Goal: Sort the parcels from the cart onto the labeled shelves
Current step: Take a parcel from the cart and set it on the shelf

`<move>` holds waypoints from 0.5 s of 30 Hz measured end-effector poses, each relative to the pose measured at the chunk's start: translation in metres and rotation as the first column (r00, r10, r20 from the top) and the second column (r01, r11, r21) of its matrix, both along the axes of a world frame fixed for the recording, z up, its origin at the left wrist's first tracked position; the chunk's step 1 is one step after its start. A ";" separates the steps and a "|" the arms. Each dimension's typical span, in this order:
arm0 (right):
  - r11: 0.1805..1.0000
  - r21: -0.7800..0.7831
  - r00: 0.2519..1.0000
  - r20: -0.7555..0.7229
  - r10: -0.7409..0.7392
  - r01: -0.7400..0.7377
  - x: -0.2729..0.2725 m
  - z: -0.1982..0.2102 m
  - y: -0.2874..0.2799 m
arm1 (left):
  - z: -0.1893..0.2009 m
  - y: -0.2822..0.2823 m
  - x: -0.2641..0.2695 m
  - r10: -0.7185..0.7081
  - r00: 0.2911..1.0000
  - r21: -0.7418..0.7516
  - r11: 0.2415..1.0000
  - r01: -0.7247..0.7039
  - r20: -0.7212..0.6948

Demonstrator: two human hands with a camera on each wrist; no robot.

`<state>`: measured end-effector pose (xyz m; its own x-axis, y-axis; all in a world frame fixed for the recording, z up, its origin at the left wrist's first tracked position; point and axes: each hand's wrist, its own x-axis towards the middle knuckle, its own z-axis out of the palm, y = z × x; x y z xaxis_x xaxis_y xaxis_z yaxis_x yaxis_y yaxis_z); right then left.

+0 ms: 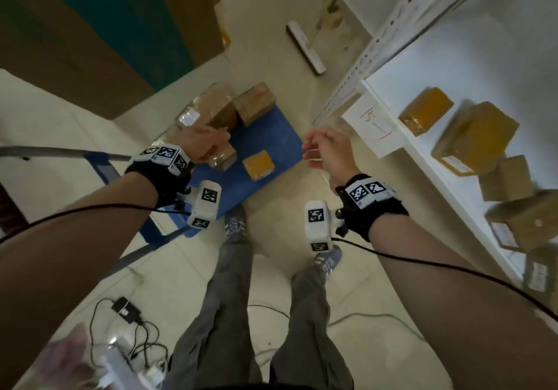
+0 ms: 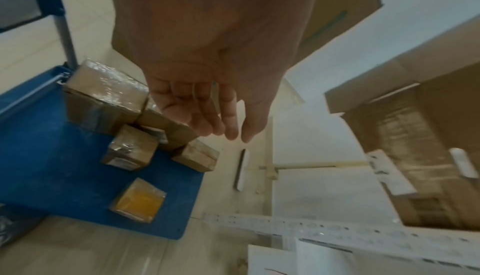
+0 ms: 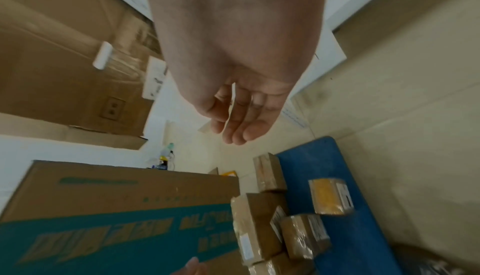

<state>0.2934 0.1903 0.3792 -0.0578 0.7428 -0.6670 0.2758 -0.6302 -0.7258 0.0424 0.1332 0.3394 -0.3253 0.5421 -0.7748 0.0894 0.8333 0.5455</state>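
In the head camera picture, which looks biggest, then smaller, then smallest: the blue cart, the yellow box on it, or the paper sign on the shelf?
1. blue cart
2. paper sign
3. yellow box

The sign hangs nearer the camera, so its true rank against the box is unsure.

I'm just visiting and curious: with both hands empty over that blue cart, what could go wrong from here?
The brown parcels are packed tight at the far end of the blue cart, so lifting one might topple a neighbour. The black cable trailing from the right hand could catch on the shelf edge. Cables also lie on the floor near the feet, a possible trip hazard.
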 end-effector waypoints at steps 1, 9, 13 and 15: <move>1.000 -0.030 1.000 -0.005 -0.004 0.004 -0.010 -0.011 -0.001 | -0.011 -0.004 -0.007 -0.022 1.000 -0.016 1.000 0.022 0.013; 0.959 -0.282 1.000 -0.021 -0.020 0.014 -0.094 -0.111 -0.013 | -0.119 -0.039 -0.060 0.067 0.998 -0.045 0.997 -0.067 -0.014; 0.923 -0.385 0.999 -0.022 -0.039 0.028 -0.129 -0.165 -0.023 | -0.173 -0.055 -0.089 0.115 0.944 -0.068 0.987 -0.143 -0.309; 0.902 -0.429 0.998 -0.021 -0.052 0.038 -0.147 -0.193 -0.029 | -0.198 -0.059 -0.107 0.102 0.923 -0.142 0.976 -0.165 -0.372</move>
